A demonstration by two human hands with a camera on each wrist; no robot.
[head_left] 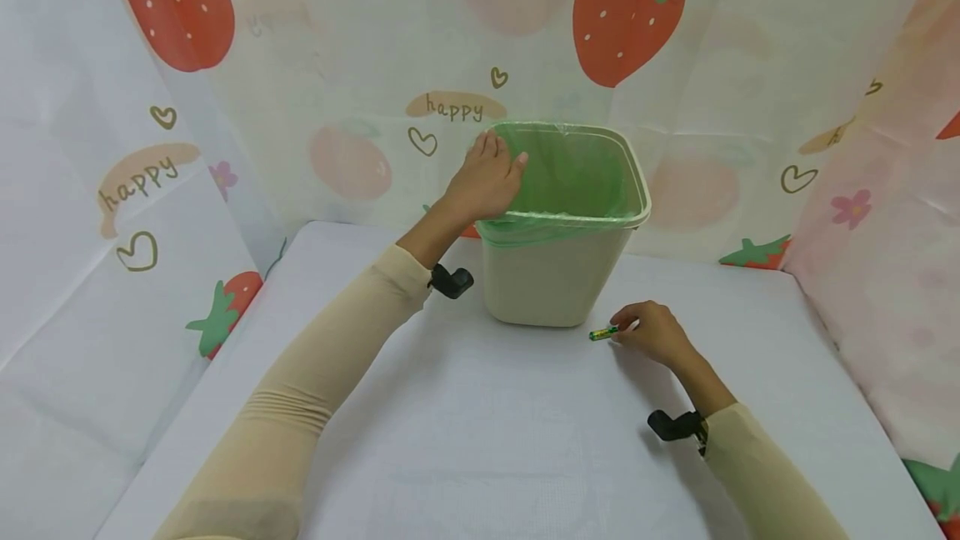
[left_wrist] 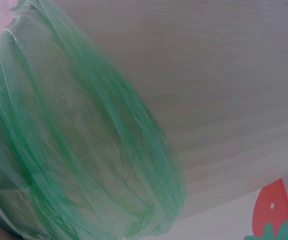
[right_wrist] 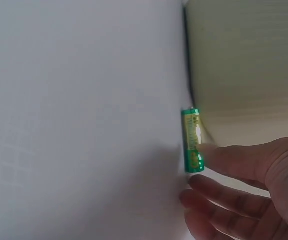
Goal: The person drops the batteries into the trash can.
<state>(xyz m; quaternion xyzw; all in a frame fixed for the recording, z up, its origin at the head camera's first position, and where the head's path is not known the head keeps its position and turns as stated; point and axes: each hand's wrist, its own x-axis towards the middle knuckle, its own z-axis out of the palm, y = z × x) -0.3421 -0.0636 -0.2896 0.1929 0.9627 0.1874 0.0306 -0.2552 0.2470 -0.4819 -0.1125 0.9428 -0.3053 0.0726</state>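
Note:
A cream trash bin point(head_left: 557, 277) stands upright on the white table, a green plastic bag point(head_left: 573, 173) lining it and folded over its rim. My left hand point(head_left: 487, 177) rests on the bin's left rim, its thumb over the opening. From the left wrist, the bag's folds point(left_wrist: 108, 130) hang down the bin's outer wall point(left_wrist: 224, 90); most of that hand is out of sight. Near the bin's front right base, my right hand point(head_left: 652, 333) pinches a small green and yellow battery point(right_wrist: 192, 140) at its fingertips, low over the table. The thumb point(right_wrist: 234, 160) lies against the battery's side.
The white table point(head_left: 510, 432) stretches out in front of the bin. Behind it and at both sides hang cloth walls with printed strawberries point(head_left: 630, 15), hearts and lettering. A black wrist camera point(head_left: 450, 282) sits on the left wrist, another point(head_left: 671, 425) on the right.

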